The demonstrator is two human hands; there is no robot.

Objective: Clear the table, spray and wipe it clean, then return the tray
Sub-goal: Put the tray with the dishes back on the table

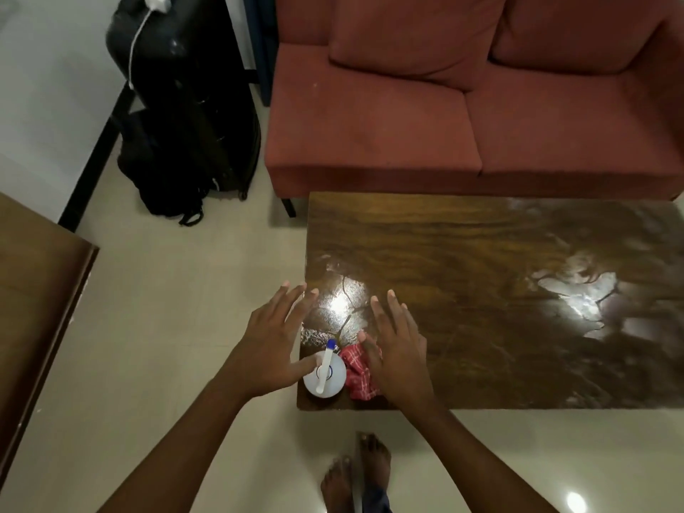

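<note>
Dim, soft indoor light — overhead glare on the wet table [481, 253] and floor [576, 500]; edges bow.

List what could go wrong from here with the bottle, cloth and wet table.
The spray bottle stands at the near left corner of the table, the left hand right beside it; a nudge could tip it onto the floor.
Wet streaks cover the tabletop; left unwiped, they may dry into marks.
The red cloth lies bunched by the right hand; wiping with it bunched might only smear the liquid.
</note>
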